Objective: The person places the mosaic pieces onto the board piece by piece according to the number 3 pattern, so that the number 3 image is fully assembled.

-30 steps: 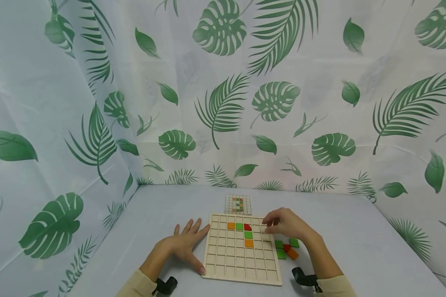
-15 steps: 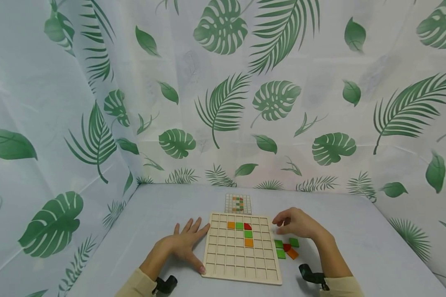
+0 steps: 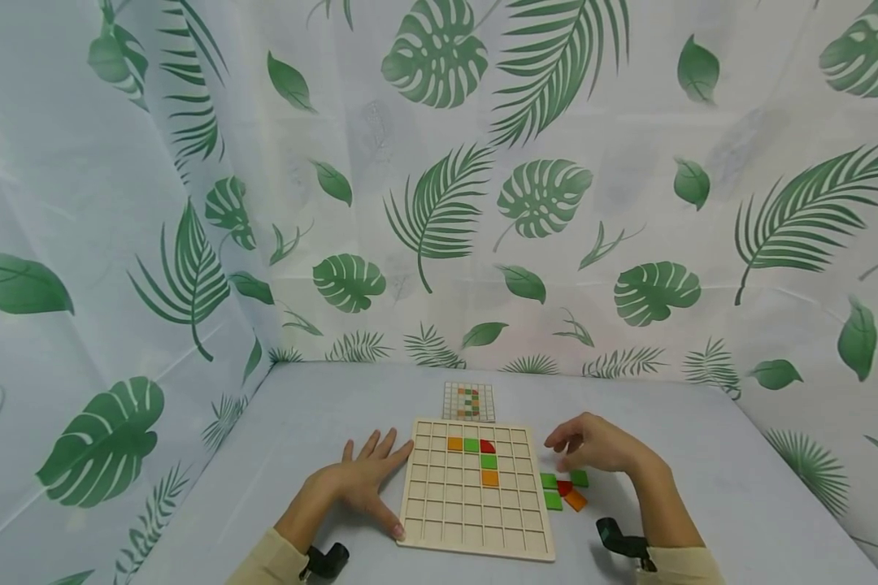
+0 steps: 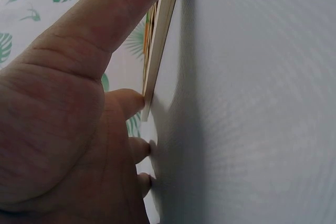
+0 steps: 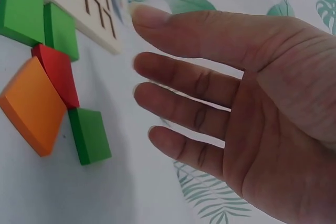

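A pale wooden grid board (image 3: 455, 513) lies on the table, with several orange, green and red tiles in its far half. My left hand (image 3: 366, 485) is spread beside it, thumb and index finger touching its left edge. To the right of the board, my right hand (image 3: 603, 447) hovers with loosely bent fingers and holds nothing. Loose tiles lie below it: in the right wrist view, two green tiles (image 5: 21, 11) by the board, a red tile (image 5: 56, 74), an orange tile (image 5: 37, 106) and another green tile (image 5: 90, 136).
Behind the board lies a small pattern card (image 3: 452, 402) printed with a grid and coloured squares. A leaf-printed curtain (image 3: 439, 325) closes off the back and sides of the white table (image 3: 336, 398). A black wrist camera (image 3: 618, 543) sits on my right wrist.
My right hand has moved right, from over the board's far right part to above the loose tiles. The left hand and the tiles on the board have stayed in place.
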